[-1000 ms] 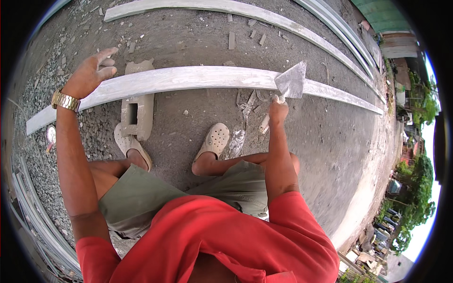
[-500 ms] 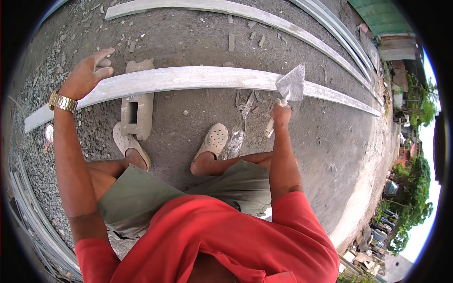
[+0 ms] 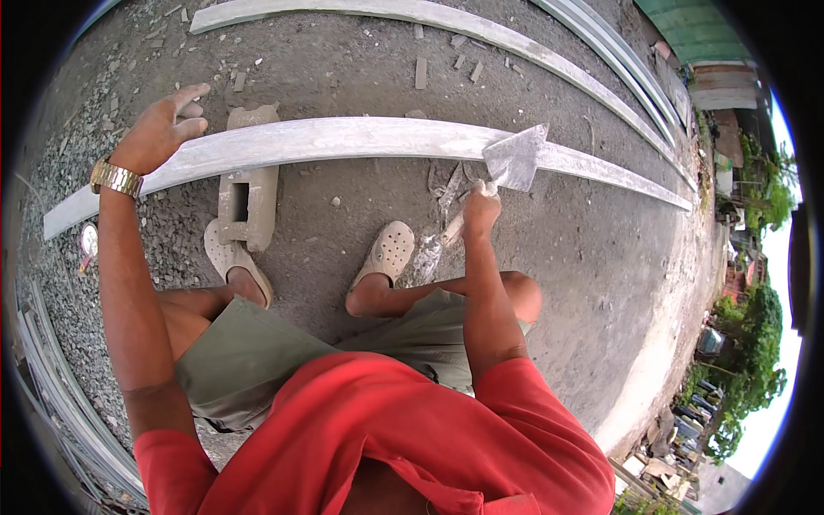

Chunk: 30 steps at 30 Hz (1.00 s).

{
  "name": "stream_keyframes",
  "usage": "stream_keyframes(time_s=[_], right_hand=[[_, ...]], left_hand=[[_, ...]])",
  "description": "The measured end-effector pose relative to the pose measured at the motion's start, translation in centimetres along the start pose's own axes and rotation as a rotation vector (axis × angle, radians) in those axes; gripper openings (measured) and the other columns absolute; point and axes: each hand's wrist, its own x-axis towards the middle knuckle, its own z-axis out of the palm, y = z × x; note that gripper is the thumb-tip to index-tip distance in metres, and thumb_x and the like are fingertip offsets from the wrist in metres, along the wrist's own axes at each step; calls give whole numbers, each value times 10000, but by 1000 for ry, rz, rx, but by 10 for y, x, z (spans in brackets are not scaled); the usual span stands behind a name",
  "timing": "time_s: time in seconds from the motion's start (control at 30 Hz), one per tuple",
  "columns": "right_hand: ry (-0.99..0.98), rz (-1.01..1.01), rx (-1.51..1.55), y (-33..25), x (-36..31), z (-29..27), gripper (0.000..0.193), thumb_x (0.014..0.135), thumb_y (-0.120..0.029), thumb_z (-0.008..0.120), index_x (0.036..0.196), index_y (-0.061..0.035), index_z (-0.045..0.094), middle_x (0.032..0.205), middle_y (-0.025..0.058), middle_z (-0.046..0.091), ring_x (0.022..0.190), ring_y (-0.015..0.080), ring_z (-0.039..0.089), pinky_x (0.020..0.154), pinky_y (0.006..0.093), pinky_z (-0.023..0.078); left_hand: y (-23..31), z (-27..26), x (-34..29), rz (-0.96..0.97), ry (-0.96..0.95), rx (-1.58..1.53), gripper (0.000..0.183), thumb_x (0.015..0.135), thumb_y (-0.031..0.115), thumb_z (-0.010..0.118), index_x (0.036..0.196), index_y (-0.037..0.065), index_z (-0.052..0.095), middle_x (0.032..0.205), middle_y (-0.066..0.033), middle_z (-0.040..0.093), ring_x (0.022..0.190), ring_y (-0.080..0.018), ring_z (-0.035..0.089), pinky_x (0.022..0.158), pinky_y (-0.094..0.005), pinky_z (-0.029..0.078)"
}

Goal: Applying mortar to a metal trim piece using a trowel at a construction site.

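A long whitish beam [image 3: 343, 140] lies across in front of me, on top of a hollow concrete block [image 3: 249, 209] at its left part. My right hand [image 3: 482, 209] is closed round the handle of a trowel [image 3: 517, 158]; its pale, smeared blade lies over the beam's right part, and I cannot tell how firmly it touches. Over the beam's left part is my left hand [image 3: 160, 131], thumb and forefinger apart, holding nothing. Whether its palm rests on the beam is hidden. A gold-coloured watch [image 3: 117, 178] is on that wrist.
A second long pale beam [image 3: 481, 36] lies beyond, with more lengths [image 3: 622, 64] past it. Thin metal strips [image 3: 64, 390] lie at lower left beside gravel [image 3: 163, 257]. My clog [image 3: 392, 251] stands near pale, crumpled scraps [image 3: 427, 257]. Small chips dot the ground.
My right hand has moved left with the trowel, its blade sliding toward the beam's middle and turning a little. My left hand has stayed almost where it was.
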Motion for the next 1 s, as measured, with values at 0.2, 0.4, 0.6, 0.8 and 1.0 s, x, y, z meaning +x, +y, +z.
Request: stream_keyframes(time_s=[0.2,0.4,0.6,0.8,1.0], right_hand=[[-135,-220,-26,-68,-130,65,347,845,-255,632,934,72,557,833,277,633,831,445,617,730,455,472],[55,-154,-78,-34,-13,18,344,852,-243,631,972,77,596,840,217,658,773,329,649,680,400,484],[13,51,110,-20,47,1,285,875,-231,610,841,52,586,642,99,571,512,190,548,465,342,417],[-165,-94,15,-36,-36,46,330,842,-239,639,927,77,603,836,254,645,808,390,636,733,415,474],[-10,84,123,-26,32,10,327,849,-222,621,883,103,609,809,253,654,755,380,647,675,421,482]], left_hand=[[7,5,4,26,-32,-24,555,848,254,603,1369,148,446,1150,-200,615,988,-266,626,896,-379,464],[-3,-4,-5,-9,-32,-84,568,849,259,602,1378,136,434,1173,-187,606,1045,-258,597,942,-379,433],[-17,-3,-8,-33,-55,26,579,856,269,598,1389,133,419,1177,-183,605,1079,-245,578,958,-380,422],[-6,2,-1,-11,-51,-61,587,841,291,611,1377,134,433,1164,-195,610,1039,-270,602,919,-387,448],[-5,-2,-7,-18,-36,-27,592,836,294,618,1375,129,436,1171,-204,607,1052,-269,600,915,-383,449]])
